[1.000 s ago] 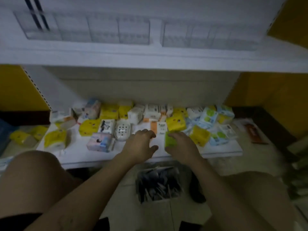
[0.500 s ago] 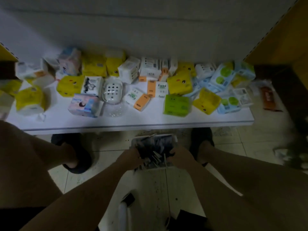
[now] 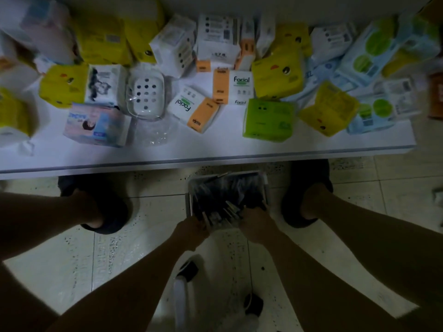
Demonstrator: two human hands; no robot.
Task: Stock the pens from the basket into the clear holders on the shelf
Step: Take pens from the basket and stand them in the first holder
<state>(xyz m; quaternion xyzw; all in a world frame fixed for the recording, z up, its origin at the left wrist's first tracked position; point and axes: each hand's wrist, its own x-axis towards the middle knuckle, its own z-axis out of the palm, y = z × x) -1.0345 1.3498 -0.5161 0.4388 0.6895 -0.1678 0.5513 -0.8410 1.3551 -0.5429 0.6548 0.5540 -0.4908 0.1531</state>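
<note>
Both hands reach down into the basket [image 3: 229,200] on the tiled floor [image 3: 359,200], forearms angled inward from either side. Left hand [image 3: 191,232] sits at the near left corner, right hand [image 3: 255,220] at the near right, fingers dipped among the pens [image 3: 223,198]. Dim light hides whether either hand pinches any. Most pens lie jumbled, long axes running near to far, some slanted. Beyond the basket, the shelf [image 3: 215,152] carries tissue packs [image 3: 268,119].

Fingertips of both hands [image 3: 223,226] sink among the blurred pens [image 3: 227,200] (their grip unreadable).
</note>
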